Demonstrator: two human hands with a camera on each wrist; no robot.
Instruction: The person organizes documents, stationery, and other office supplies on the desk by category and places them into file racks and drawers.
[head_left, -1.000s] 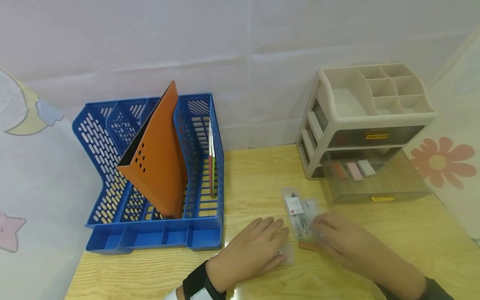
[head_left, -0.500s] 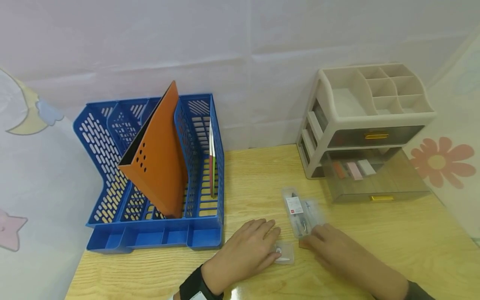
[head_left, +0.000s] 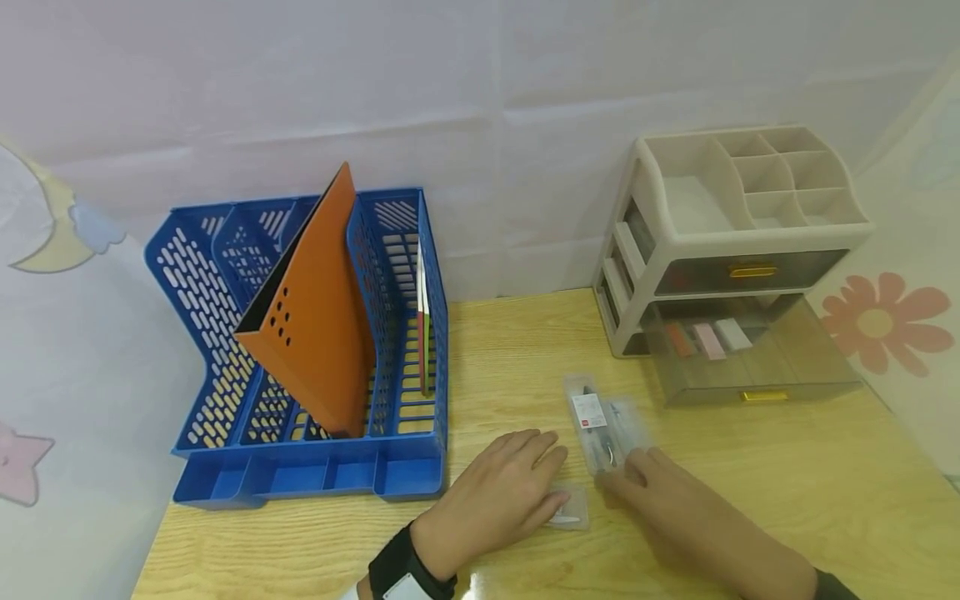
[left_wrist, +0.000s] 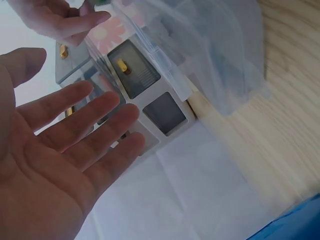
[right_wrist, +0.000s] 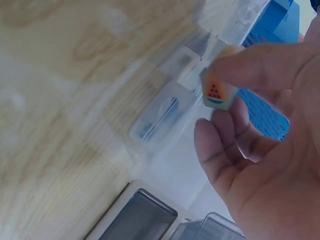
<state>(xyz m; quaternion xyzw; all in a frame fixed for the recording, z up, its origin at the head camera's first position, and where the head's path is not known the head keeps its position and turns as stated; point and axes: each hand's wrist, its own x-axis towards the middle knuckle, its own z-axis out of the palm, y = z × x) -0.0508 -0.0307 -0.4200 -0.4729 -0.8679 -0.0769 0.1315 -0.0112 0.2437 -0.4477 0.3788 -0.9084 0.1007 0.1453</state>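
Observation:
My right hand [head_left: 667, 504] pinches a small eraser-like block [right_wrist: 219, 92] with a watermelon-slice print between thumb and fingertips, low over the table's front. In the head view the hand mostly hides this block. My left hand [head_left: 495, 500] lies with its fingers loosely extended, the palm bare in the left wrist view. Its thumb overlaps a small clear packet [head_left: 576, 510] with something white inside. Just beyond the right fingertips lie two clear cases, one with a white label [head_left: 588, 411] and dark slim contents, the other [head_left: 630, 421] beside it.
A cream drawer organizer [head_left: 757, 240] stands at the back right. Its lower clear drawer [head_left: 795, 392] is pulled out, with three small blocks [head_left: 708, 342] in it. On the left, a blue file rack [head_left: 292, 471] holds an orange folder [head_left: 322, 325] and thin booklets [head_left: 423, 333].
My right hand has moved left and toward me from beside the cases to the small block, which it now pinches. The left hand has shifted only slightly.

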